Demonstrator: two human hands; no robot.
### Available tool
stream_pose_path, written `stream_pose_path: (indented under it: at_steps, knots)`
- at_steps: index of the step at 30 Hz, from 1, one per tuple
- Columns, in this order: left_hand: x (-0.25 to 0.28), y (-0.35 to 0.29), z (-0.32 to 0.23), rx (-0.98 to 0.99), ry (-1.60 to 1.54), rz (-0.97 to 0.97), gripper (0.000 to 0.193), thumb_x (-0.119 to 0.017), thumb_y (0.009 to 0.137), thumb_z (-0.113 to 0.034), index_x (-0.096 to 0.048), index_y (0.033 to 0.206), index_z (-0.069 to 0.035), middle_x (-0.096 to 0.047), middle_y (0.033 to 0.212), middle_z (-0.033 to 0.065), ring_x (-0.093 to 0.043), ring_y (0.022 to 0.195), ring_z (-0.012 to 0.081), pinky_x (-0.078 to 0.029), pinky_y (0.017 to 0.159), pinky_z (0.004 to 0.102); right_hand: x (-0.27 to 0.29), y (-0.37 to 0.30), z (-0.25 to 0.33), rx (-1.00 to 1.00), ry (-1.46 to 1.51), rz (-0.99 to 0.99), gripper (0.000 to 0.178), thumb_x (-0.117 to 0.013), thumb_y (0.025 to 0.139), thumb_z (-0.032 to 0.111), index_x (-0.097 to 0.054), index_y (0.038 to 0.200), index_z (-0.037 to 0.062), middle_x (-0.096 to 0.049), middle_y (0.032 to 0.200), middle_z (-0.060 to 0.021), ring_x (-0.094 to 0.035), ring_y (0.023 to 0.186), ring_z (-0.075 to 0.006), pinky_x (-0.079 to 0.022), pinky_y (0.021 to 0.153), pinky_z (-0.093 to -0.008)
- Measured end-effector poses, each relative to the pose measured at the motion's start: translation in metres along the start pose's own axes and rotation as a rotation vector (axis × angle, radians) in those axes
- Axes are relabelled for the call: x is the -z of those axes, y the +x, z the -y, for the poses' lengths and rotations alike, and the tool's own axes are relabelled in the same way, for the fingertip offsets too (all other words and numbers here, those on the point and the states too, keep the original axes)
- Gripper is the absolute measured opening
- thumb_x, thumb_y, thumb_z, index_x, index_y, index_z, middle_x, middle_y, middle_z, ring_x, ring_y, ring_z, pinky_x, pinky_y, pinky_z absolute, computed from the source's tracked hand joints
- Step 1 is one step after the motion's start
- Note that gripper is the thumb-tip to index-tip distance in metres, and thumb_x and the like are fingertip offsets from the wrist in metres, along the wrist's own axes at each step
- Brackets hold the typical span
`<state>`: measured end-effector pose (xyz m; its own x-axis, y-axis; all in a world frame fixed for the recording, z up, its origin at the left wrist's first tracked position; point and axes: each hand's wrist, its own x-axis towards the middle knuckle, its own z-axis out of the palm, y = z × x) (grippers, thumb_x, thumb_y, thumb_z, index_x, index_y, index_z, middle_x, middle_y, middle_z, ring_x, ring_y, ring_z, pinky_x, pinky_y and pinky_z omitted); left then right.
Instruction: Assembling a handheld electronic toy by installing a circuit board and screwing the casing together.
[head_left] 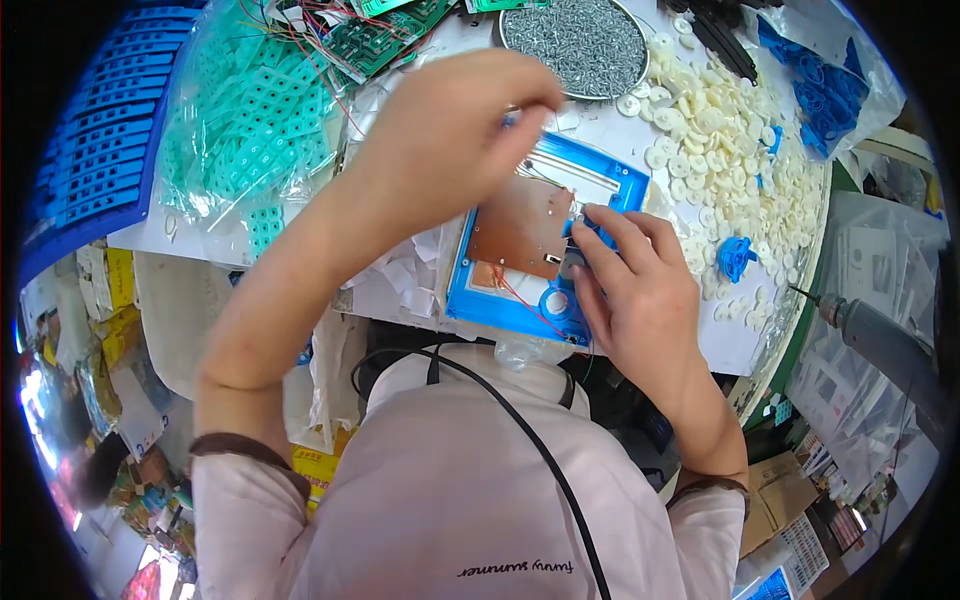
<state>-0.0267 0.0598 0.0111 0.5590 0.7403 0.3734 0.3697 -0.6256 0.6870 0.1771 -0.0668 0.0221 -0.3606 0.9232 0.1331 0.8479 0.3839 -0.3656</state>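
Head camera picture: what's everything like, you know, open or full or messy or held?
Blue plastic rectangular case: open, insides showing
Brown rectangular circuit board: over the case, partly hidden
Left hand: raised, blurred, grip unclear
Right hand: fingers bent at the board's edge
Round metal bowl: full of small grey metal pieces
Cream round plastic discs: loose, spread out
Turquoise keypads: heaped
Grey cylindrical thin-tipped tool: not held
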Motion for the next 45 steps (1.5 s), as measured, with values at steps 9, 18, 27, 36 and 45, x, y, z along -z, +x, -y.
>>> stream_pose_path:
  at_steps: [9,18,27,36,45]
  knots:
    - [-0.009,-0.023,0.015,0.259,-0.035,-0.119,0.018,-0.069,0.089,-0.012,-0.070,0.104,-0.002,-0.065,0.088,0.0063,-0.055,0.077,0.0153,-0.046,0.071,0.0292,0.008,0.015,-0.008,0.022,0.062,0.005,0.022,-0.072,0.078,0.004,-0.071,0.099,0.0006,-0.068,0.106,-0.0114,-0.061,0.095,-0.0319,-0.051,0.080,-0.0399]
    - [-0.020,-0.022,0.004,0.281,-0.199,-0.173,0.019,-0.070,0.084,-0.007,-0.069,0.102,-0.003,-0.069,0.088,0.0095,-0.063,0.074,0.0207,-0.052,0.070,0.0325,-0.010,0.070,-0.029,-0.051,0.305,-0.308,0.015,-0.073,0.083,0.008,-0.071,0.097,0.0013,-0.068,0.079,-0.0118,-0.066,0.073,-0.0312,-0.050,0.068,-0.0386]
    - [-0.027,-0.030,-0.003,0.118,0.009,-0.302,0.017,-0.070,0.084,-0.003,-0.069,0.101,-0.006,-0.070,0.085,0.0086,-0.069,0.076,0.0252,-0.054,0.068,0.0355,-0.022,0.078,-0.019,-0.153,0.581,-0.308,0.007,-0.074,0.085,0.008,-0.073,0.087,0.0012,-0.068,0.076,-0.0114,-0.065,0.065,-0.0248,-0.050,0.060,-0.0339]
    - [-0.011,-0.052,-0.009,0.348,-0.142,-0.223,0.014,-0.072,0.087,-0.001,-0.072,0.101,-0.001,-0.072,0.088,0.0058,-0.064,0.077,0.0108,-0.051,0.071,0.0252,-0.019,0.072,-0.025,-0.221,0.424,-0.316,0.009,-0.074,0.085,0.009,-0.072,0.086,0.0006,-0.068,0.075,-0.0115,-0.065,0.063,-0.0233,-0.050,0.059,-0.0326]
    - [-0.022,-0.023,-0.001,0.461,-0.248,-0.079,0.014,-0.076,0.086,-0.010,-0.075,0.097,-0.002,-0.066,0.077,0.0028,-0.057,0.065,0.0096,-0.042,0.056,0.0256,-0.011,0.061,-0.024,-0.260,0.427,-0.287,0.008,-0.075,0.085,0.010,-0.072,0.084,0.0023,-0.068,0.073,-0.0110,-0.065,0.064,-0.0258,-0.050,0.060,-0.0354]
